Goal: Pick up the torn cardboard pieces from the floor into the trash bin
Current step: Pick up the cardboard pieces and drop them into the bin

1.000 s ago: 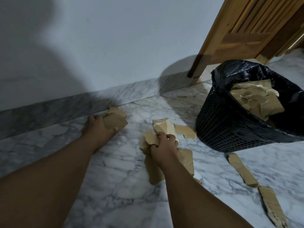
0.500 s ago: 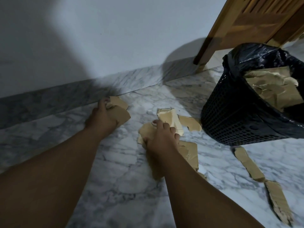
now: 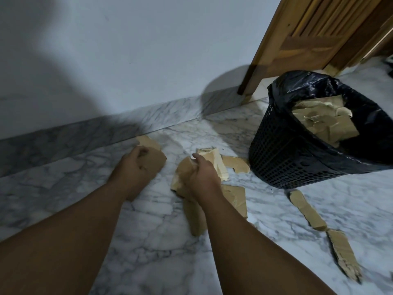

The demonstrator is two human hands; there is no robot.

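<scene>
Light, stiff yet bendable torn cardboard pieces (image 3: 306,209), best pinched at edges; left hand (image 3: 136,169) apparently curled round one scrap (image 3: 156,161), right hand (image 3: 203,177) clutching several

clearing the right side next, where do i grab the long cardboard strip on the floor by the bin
Pinch the strip across its narrow width near the middle, from straight above, gripping both long edges. It lies flat on the floor, so an edge probably needs lifting first; both long edges are free, and its upper end is near the bin.
</scene>
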